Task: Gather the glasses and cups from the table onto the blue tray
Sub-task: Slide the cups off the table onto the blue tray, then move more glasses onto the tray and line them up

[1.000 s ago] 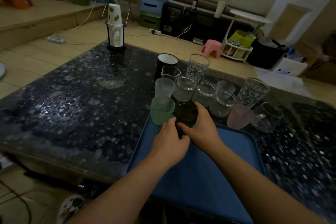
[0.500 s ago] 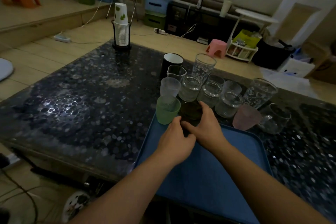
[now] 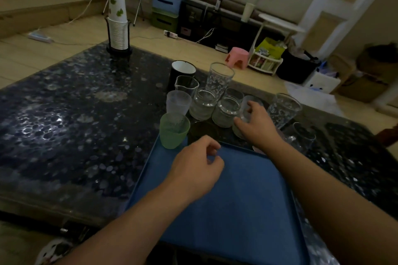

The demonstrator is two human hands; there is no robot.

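The blue tray (image 3: 237, 204) lies at the table's near edge with nothing on its bare floor. My left hand (image 3: 195, 168) hovers over its far part, fingers loosely curled and holding nothing. My right hand (image 3: 257, 128) grips a clear glass (image 3: 245, 112) just beyond the tray. A dark glass (image 3: 204, 132) stands at the tray's far rim, with a green cup (image 3: 174, 130) to its left. Behind them are a frosted cup (image 3: 178, 102), two clear glasses (image 3: 203, 104) (image 3: 226, 112), a small pitcher (image 3: 186, 85), a black mug (image 3: 183, 71) and two tall patterned glasses (image 3: 220, 77) (image 3: 283, 108).
A glass mug (image 3: 301, 137) stands right of my right wrist, which hides most of a pink cup. A holder with stacked paper cups (image 3: 117, 28) stands at the dark pebbled table's (image 3: 64, 125) far left corner. A pink stool (image 3: 238, 58) and boxes are on the floor beyond.
Both hands have left the dark glass. My right hand moved right and forward onto a clear glass. My left hand drew back over the tray.
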